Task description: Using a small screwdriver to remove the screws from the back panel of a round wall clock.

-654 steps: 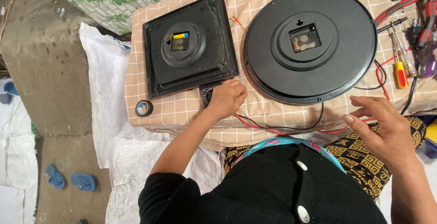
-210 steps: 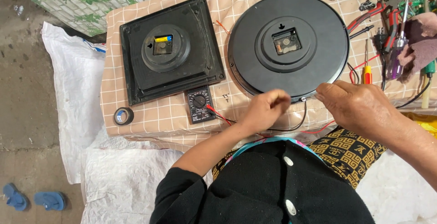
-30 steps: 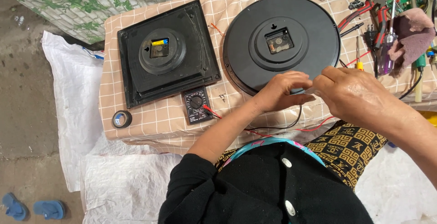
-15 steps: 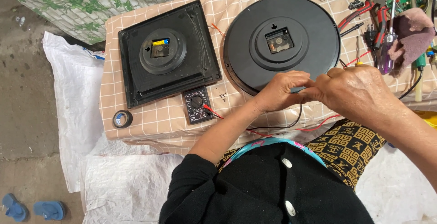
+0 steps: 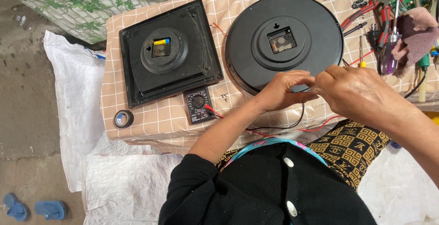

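My left hand [image 5: 284,90] and my right hand [image 5: 354,90] meet over the near rim of a round black clock back [image 5: 283,40], fingertips pinched together on something small that the fingers hide. Red and black leads [image 5: 292,125] run from under my hands to a small black multimeter [image 5: 198,106] lying just left of my left wrist. A square black clock back [image 5: 169,53] with a yellow-and-blue battery in its movement lies to the left.
The table has a beige checked cloth [image 5: 151,124]. A roll of black tape [image 5: 123,118] sits at its near left corner. Screwdrivers, pliers, a circuit board and a pink rag [image 5: 418,31] crowd the right. White sacking [image 5: 77,111] covers the floor, with blue sandals [image 5: 34,208].
Over the last second my hands have stayed pinched together at the round clock's near rim, shifting only slightly. Much earlier they were apart on the cloth.
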